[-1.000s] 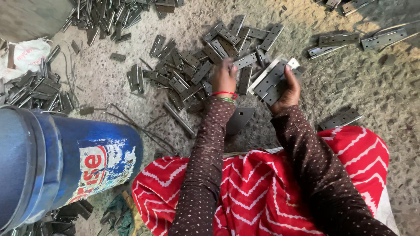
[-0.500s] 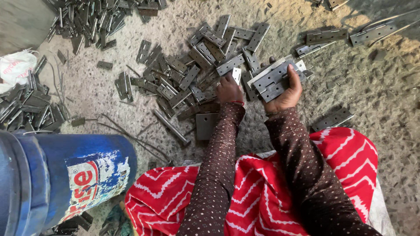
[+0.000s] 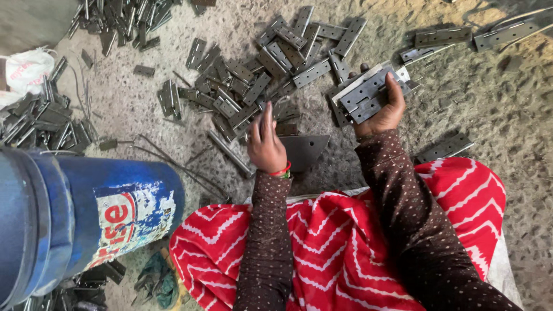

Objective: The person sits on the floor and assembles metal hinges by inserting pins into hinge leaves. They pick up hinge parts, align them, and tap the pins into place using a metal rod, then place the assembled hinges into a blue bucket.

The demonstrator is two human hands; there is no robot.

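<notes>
The left hand (image 3: 266,144) has drawn back empty, fingers loose, from the hinge pile (image 3: 259,80) on the floor, while the right hand (image 3: 383,109) keeps gripping its hinge stack (image 3: 368,92), so stacking pauses.

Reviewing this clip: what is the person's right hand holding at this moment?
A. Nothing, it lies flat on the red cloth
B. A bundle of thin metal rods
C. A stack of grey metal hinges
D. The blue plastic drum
C: the right hand grips a stack of grey metal hinges, lifted above the hinge pile on the floor, while the left hand reaches toward that pile without holding anything.
</notes>
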